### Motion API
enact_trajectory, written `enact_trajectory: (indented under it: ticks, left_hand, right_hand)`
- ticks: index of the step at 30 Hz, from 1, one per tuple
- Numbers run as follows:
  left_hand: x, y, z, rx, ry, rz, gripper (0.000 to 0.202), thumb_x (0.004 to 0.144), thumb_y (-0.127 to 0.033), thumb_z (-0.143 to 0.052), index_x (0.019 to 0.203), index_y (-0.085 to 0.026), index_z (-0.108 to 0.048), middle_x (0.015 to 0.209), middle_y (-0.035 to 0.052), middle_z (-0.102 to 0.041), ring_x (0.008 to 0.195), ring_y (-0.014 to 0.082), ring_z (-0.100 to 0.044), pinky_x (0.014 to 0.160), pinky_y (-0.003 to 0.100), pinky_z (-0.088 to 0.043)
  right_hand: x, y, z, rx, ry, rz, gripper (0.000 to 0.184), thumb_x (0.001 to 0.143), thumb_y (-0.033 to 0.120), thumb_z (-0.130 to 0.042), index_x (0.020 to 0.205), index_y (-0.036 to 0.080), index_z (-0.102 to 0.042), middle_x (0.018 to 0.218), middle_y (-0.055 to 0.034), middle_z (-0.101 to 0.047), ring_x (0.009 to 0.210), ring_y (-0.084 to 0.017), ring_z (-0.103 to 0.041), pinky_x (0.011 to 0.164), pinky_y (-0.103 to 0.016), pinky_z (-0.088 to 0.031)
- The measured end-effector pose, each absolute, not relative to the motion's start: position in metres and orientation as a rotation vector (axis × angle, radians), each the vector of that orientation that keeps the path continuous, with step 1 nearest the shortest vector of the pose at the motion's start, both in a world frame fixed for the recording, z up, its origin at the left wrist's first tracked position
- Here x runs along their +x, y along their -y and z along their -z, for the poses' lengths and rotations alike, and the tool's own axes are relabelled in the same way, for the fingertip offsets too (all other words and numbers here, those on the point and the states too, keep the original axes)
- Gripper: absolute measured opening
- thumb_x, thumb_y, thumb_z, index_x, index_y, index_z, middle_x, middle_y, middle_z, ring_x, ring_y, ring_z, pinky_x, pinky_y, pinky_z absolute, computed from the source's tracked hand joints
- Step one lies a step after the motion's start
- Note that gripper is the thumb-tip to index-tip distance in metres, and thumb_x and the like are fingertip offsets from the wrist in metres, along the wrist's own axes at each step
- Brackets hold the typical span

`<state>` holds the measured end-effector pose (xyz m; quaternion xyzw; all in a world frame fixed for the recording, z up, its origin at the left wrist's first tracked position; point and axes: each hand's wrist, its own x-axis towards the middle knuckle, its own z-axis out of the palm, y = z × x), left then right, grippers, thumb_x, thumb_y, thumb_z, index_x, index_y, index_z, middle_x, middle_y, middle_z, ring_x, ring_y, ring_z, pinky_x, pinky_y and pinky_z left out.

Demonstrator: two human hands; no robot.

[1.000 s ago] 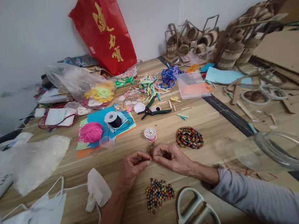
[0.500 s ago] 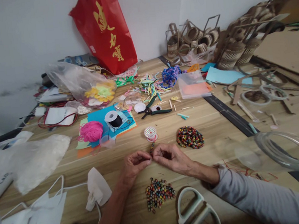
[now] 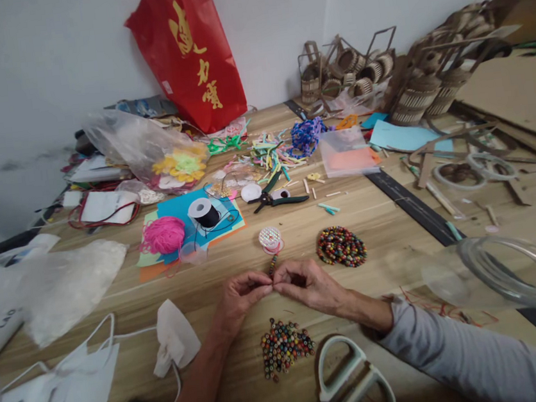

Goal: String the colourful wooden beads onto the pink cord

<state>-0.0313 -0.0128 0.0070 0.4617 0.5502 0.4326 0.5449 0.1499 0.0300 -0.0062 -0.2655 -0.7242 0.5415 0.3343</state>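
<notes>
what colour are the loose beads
The loose beads are multicoloured, with red, yellow and dark ones; the head view shows them.

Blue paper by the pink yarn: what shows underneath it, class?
Under the blue paper, edges of an orange sheet and a pale green sheet show; the rest of them, and anything else beneath, is covered.

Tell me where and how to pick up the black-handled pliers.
Probably best: grip the pliers by the near handle, coming from the right. That handle lies pointing right, the jaws face left, and a small white reel shows between the spread handles.
</notes>
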Motion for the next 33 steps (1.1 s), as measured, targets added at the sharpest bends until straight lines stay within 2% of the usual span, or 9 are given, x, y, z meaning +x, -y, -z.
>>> enact_trajectory:
  ticks: [8, 20, 26, 33]
  left_hand:
    - [-0.0322, 0.0133, -0.0035, 1.076, -1.267, -1.078, 0.008, 0.064, -0.021, -0.076, 0.069, -0.016, -0.073, 0.076, 0.0018, -0.072, 0.075, 0.0155, -0.063, 0.073, 0.025, -0.049]
    - [-0.0325, 0.0123, -0.0021, 1.062, -1.227, -1.05, 0.014, 0.059, -0.021, -0.081, 0.066, -0.015, -0.071, 0.068, 0.001, -0.071, 0.067, 0.0129, -0.063, 0.066, 0.022, -0.05]
    - [-0.0315, 0.0124, -0.0032, 1.075, -1.21, -1.066, 0.013, 0.06, -0.022, -0.081, 0.063, -0.015, -0.07, 0.067, 0.0008, -0.069, 0.067, 0.0123, -0.061, 0.066, 0.021, -0.048]
    - [-0.0325, 0.0124, -0.0036, 1.063, -1.214, -1.047, 0.014, 0.064, -0.023, -0.078, 0.063, -0.013, -0.068, 0.067, -0.0002, -0.066, 0.066, 0.0113, -0.058, 0.065, 0.02, -0.045]
  right_hand:
    - [0.1497, -0.0283, 0.0067, -0.675, 1.874, -1.467, 0.012, 0.082, 0.029, -0.062, 0.081, 0.017, -0.061, 0.065, 0.0008, -0.056, 0.058, -0.011, -0.05, 0.054, -0.022, -0.041]
    - [0.1489, -0.0277, 0.0062, -0.684, 1.878, -1.525, 0.017, 0.082, 0.029, -0.064, 0.081, 0.017, -0.052, 0.064, 0.0035, -0.052, 0.057, -0.009, -0.048, 0.054, -0.021, -0.041]
    - [0.1493, -0.0277, 0.0071, -0.668, 1.886, -1.523, 0.015, 0.083, 0.027, -0.063, 0.082, 0.017, -0.053, 0.063, 0.0037, -0.052, 0.057, -0.009, -0.048, 0.054, -0.021, -0.04]
    - [0.1491, -0.0282, 0.0079, -0.621, 1.918, -1.361, 0.018, 0.08, 0.03, -0.067, 0.084, 0.016, -0.056, 0.069, 0.0016, -0.054, 0.057, -0.009, -0.05, 0.053, -0.021, -0.042]
